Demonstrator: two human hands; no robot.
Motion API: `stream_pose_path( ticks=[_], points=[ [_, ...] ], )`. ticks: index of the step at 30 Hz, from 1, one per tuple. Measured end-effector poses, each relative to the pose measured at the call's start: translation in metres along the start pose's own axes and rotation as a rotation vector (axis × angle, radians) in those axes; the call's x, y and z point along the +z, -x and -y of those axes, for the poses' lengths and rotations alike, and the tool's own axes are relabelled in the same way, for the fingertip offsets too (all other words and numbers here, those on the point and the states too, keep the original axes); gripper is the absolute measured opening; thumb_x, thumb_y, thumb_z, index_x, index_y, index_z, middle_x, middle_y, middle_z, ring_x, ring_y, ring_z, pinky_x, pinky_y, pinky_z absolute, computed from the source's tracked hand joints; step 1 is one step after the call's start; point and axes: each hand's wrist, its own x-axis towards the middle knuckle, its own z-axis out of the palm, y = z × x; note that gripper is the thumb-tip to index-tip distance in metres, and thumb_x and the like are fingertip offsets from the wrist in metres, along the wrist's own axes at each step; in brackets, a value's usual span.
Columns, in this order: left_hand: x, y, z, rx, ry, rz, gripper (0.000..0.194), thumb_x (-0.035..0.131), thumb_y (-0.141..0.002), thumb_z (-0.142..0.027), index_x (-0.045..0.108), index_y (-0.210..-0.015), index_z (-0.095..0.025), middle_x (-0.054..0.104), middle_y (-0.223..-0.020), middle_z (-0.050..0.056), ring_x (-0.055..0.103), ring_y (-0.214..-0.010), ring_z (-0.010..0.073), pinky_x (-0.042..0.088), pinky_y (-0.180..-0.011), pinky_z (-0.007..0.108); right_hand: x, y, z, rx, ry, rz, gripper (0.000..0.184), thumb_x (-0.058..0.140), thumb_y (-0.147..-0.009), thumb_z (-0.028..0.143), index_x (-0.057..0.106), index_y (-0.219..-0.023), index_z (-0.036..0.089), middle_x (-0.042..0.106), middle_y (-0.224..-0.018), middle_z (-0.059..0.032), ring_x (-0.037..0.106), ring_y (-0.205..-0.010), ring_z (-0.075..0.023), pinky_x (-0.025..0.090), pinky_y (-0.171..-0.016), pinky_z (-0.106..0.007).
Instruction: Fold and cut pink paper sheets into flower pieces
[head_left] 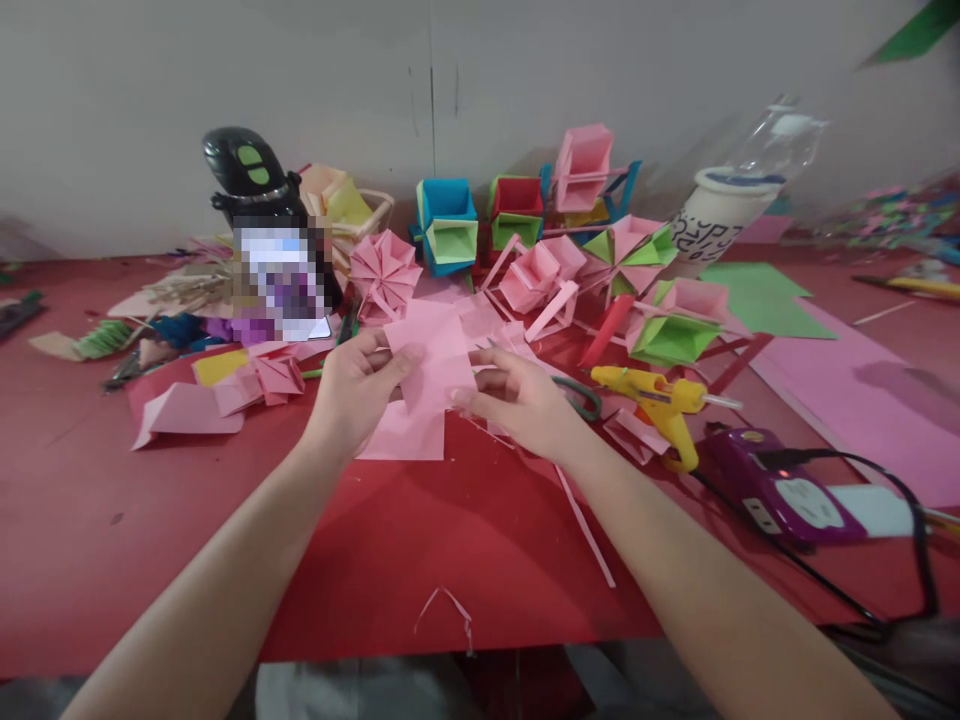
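Observation:
Between my two hands a small sheet of pink paper [433, 350] is held up off the red table. My left hand [364, 385] pinches its left edge, thumb in front and fingers behind. On the other side, my right hand [517, 395] has its thumb and fingers closed at the sheet's lower right edge. Below it lies another pink paper piece [412, 435] on the table. Scissors [581, 397] with dark green handles rest beside my right hand, partly hidden by it.
A yellow glue gun [660, 400] and a purple power strip [784, 485] with a black cord lie right. Several folded paper models [446, 225] line the back. A phone [289, 280] leans left of centre against a black bottle [251, 165]. A white cup [720, 220] stands back right.

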Motion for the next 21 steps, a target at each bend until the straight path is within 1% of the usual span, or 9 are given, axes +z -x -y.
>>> stream_pose_path(
  ticks=[4,7,9,11,12,14,16,18,21],
  points=[
    [0.002,0.001,0.0,-0.034,0.0,0.009,0.041,0.086,-0.074,-0.03,0.069,-0.108,-0.015,0.074,-0.078,0.003,0.071,-0.068,0.0169,0.061,-0.061,0.027,-0.004,-0.003,0.002,-0.081,-0.023,-0.147,0.038,0.078,-0.082,0.039,0.061,-0.108,0.018,0.063,-0.068,0.0033,0.064,-0.065,-0.015,0.055,-0.071,-0.034],
    [0.002,0.001,-0.002,-0.072,-0.018,0.022,0.044,0.086,-0.074,-0.029,0.068,-0.111,-0.013,0.074,-0.078,0.004,0.073,-0.073,0.0196,0.064,-0.068,0.031,-0.009,-0.003,0.004,-0.175,0.092,-0.202,0.039,0.075,-0.086,0.04,0.061,-0.114,0.018,0.065,-0.075,0.0009,0.064,-0.068,-0.0159,0.055,-0.071,-0.034],
    [0.001,0.001,-0.004,-0.097,-0.006,0.02,0.045,0.086,-0.073,-0.027,0.067,-0.11,-0.011,0.074,-0.078,0.005,0.074,-0.075,0.0203,0.065,-0.071,0.033,-0.012,-0.001,0.004,-0.315,0.29,-0.14,0.05,0.077,-0.085,0.041,0.059,-0.126,0.021,0.069,-0.102,-0.0065,0.068,-0.09,-0.0212,0.057,-0.082,-0.038],
    [0.0,0.0,-0.006,-0.117,0.021,0.019,0.045,0.086,-0.073,-0.024,0.066,-0.111,-0.011,0.075,-0.083,0.006,0.073,-0.076,0.0197,0.064,-0.072,0.033,-0.012,0.0,0.003,-0.479,0.521,-0.054,0.061,0.08,-0.083,0.039,0.056,-0.137,0.026,0.061,-0.132,-0.011,0.061,-0.119,-0.0273,0.053,-0.099,-0.044],
    [-0.001,-0.001,-0.007,-0.128,0.038,0.024,0.044,0.085,-0.073,-0.023,0.066,-0.111,-0.011,0.076,-0.086,0.007,0.073,-0.077,0.0192,0.064,-0.073,0.032,-0.012,0.0,0.001,-0.542,0.62,-0.027,0.062,0.08,-0.084,0.038,0.055,-0.14,0.028,0.055,-0.141,-0.0114,0.054,-0.13,-0.029,0.05,-0.106,-0.047],
    [-0.001,-0.001,-0.008,-0.157,0.066,0.039,0.043,0.084,-0.073,-0.02,0.065,-0.111,-0.012,0.076,-0.091,0.007,0.073,-0.079,0.0181,0.063,-0.074,0.03,-0.01,0.0,-0.002,-0.626,0.751,-0.027,0.053,0.076,-0.088,0.036,0.059,-0.138,0.03,0.049,-0.148,-0.0112,0.046,-0.139,-0.0302,0.045,-0.111,-0.05],
    [0.001,-0.001,-0.009,-0.202,0.082,0.05,0.047,0.083,-0.074,-0.017,0.062,-0.116,-0.014,0.075,-0.089,0.006,0.073,-0.078,0.0172,0.063,-0.074,0.03,-0.008,0.0,-0.004,-0.689,0.804,-0.071,0.036,0.068,-0.093,0.031,0.066,-0.13,0.031,0.052,-0.147,-0.0101,0.048,-0.137,-0.0294,0.046,-0.11,-0.051],
    [0.003,0.001,-0.01,-0.249,0.085,0.052,0.055,0.082,-0.074,-0.017,0.058,-0.124,-0.017,0.074,-0.083,0.003,0.073,-0.073,0.0163,0.063,-0.072,0.03,-0.005,0.001,-0.003,-0.736,0.794,-0.099,0.026,0.06,-0.098,0.023,0.071,-0.121,0.029,0.062,-0.135,-0.0085,0.057,-0.126,-0.0265,0.048,-0.106,-0.049],
    [0.003,0.002,-0.012,-0.292,0.08,0.127,0.043,0.077,-0.082,-0.034,0.062,-0.118,-0.017,0.074,-0.078,0.004,0.073,-0.069,0.0169,0.061,-0.07,0.03,-0.003,0.003,0.002,-0.721,0.678,-0.161,0.02,0.056,-0.1,0.021,0.073,-0.109,0.025,0.074,-0.108,-0.0052,0.068,-0.102,-0.0208,0.053,-0.093,-0.039]
  ],
)
